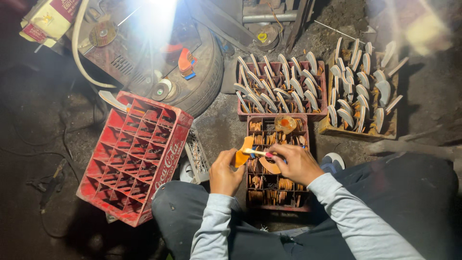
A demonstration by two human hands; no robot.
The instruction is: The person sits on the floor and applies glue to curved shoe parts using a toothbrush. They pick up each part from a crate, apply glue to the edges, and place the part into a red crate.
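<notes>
At centre frame, the left hand (225, 172) grips an orange piece (242, 155); the right hand (296, 162) pinches a brush (257, 152) on it. Upper-right crates (281, 91) hold many finished-looking pieces, while the crate (276, 166) below holds more.

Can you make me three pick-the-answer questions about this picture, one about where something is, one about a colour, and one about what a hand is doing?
1. Where is the empty red crate?
A. beside the person's left knee
B. on top of the tyre
C. under the far crates

2. What colour is the piece in the left hand?
A. blue
B. orange
C. green

3. What is the right hand doing?
A. resting flat on the floor
B. holding a thin brush against the piece
C. lifting a crate

Answers: 1 A, it lies tilted at the person's left; 2 B, it shows orange; 3 B, the fingers pinch the brush, whose tip meets the piece.
</notes>
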